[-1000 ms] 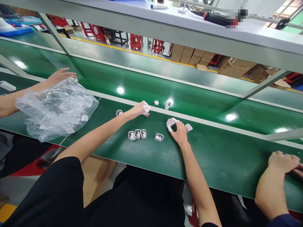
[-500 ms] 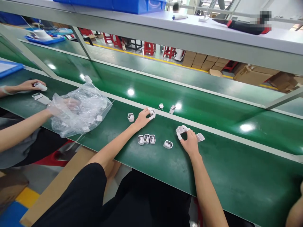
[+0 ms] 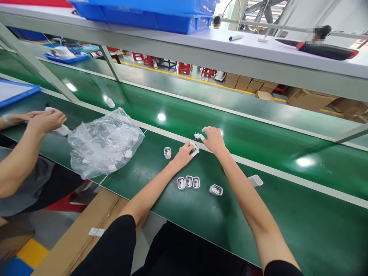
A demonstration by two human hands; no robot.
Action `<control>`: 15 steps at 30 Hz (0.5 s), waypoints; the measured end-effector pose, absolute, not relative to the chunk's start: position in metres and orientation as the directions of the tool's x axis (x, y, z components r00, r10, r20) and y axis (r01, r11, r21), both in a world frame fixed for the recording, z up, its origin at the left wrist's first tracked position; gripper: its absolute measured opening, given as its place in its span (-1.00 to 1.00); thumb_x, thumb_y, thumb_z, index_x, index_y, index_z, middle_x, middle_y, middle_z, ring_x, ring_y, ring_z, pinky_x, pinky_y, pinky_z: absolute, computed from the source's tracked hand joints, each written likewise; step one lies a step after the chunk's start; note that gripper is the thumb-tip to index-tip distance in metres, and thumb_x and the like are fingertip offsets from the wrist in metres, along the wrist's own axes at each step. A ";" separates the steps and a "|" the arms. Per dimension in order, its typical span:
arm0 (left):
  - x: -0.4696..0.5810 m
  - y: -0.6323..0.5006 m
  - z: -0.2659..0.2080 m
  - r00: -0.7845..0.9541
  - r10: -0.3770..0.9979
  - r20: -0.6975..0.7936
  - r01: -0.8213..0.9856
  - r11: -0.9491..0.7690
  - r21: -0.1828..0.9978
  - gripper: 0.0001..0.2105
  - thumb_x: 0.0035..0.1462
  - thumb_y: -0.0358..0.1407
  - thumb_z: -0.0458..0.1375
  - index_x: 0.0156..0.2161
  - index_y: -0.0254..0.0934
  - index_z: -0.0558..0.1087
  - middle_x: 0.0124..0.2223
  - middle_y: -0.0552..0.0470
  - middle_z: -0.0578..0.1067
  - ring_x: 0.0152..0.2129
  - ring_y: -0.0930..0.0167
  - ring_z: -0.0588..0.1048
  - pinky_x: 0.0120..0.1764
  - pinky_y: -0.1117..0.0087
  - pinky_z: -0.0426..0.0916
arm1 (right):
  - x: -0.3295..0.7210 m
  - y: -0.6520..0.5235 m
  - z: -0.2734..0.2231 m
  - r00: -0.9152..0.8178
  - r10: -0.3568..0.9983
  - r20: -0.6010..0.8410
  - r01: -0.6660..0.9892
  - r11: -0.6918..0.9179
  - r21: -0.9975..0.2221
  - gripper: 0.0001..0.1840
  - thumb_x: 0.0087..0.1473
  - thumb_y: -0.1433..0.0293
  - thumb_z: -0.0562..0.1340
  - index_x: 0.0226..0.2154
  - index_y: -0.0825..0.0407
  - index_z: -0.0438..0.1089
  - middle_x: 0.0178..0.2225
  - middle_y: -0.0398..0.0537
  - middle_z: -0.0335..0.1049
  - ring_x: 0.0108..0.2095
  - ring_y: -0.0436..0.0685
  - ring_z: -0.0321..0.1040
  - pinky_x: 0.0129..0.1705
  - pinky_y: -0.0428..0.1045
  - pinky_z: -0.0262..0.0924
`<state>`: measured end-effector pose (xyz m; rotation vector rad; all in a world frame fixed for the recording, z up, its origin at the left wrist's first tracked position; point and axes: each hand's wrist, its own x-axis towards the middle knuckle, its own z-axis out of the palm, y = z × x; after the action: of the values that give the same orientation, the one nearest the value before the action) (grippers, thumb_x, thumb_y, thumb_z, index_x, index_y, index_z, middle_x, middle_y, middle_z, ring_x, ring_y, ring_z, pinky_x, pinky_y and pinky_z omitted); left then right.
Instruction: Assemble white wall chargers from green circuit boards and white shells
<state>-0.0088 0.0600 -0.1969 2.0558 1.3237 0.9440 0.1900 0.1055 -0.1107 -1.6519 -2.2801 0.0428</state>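
My left hand [image 3: 183, 156] is closed around a small white plastic housing [image 3: 195, 147] with an open top, near the belt's edge. White covers sit on my fingertips. My right hand [image 3: 214, 140] reaches over the belt's near edge with thumb and fingers apart, the thumb beside a small white component with pins [image 3: 197, 136]. Nearer me stand three filled white housings in a row [image 3: 188, 181]. Another housing [image 3: 216, 189] lies right of them, and one [image 3: 167, 153] stands to the left. A white housing [image 3: 255, 180] lies beyond my right forearm, partly hidden by it.
On the left, a clear plastic bag [image 3: 105, 143] of white parts lies by a co-worker's hands [image 3: 46, 120]. A green conveyor belt [image 3: 258, 153] runs behind the bench, with a white housing [image 3: 109, 102] on it. Overhead, a shelf [image 3: 184, 44] carries blue bins [image 3: 149, 19].
My right hand has let go of a white housing and moved left and forward to the small component. My left hand still holds its housing. The co-worker's hand has left the bag. The view has shifted.
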 end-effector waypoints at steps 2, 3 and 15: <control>-0.010 0.060 -0.197 0.304 0.911 0.280 0.567 -0.409 0.715 -0.94 0.36 -0.30 0.33 -0.15 -0.20 0.54 -0.07 -0.01 0.46 -0.18 0.32 0.55 0.05 0.29 0.47 | 0.155 0.146 -0.115 -0.283 0.941 0.184 0.928 0.317 -0.195 -0.82 0.30 0.38 0.33 -0.05 0.01 0.56 -0.05 0.22 0.63 0.10 0.44 0.44 0.34 0.34 0.09; -0.010 0.059 -0.197 0.315 0.907 0.280 0.570 -0.417 0.708 -0.94 0.37 -0.30 0.33 -0.13 -0.20 0.54 -0.06 -0.01 0.47 -0.18 0.31 0.56 0.03 0.28 0.48 | 0.140 0.163 -0.119 -0.275 0.949 0.154 0.935 0.301 -0.188 -0.84 0.27 0.35 0.38 -0.09 0.01 0.57 -0.10 0.21 0.63 0.10 0.44 0.45 0.37 0.37 0.06; -0.008 0.059 -0.207 0.371 0.885 0.282 0.594 -0.459 0.660 -0.91 0.46 -0.29 0.24 -0.16 -0.19 0.53 0.00 -0.07 0.48 -0.17 0.31 0.58 0.03 0.28 0.51 | 0.122 0.198 -0.134 -0.238 0.971 0.008 0.931 0.230 -0.284 -0.51 0.09 0.30 0.39 0.08 0.03 0.44 -0.26 0.00 0.61 -0.12 0.33 0.53 0.23 0.29 0.00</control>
<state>-0.0077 0.0591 -0.2074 2.1841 1.2789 0.8611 0.1217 0.1984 -0.1341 -1.8134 -2.3140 0.3274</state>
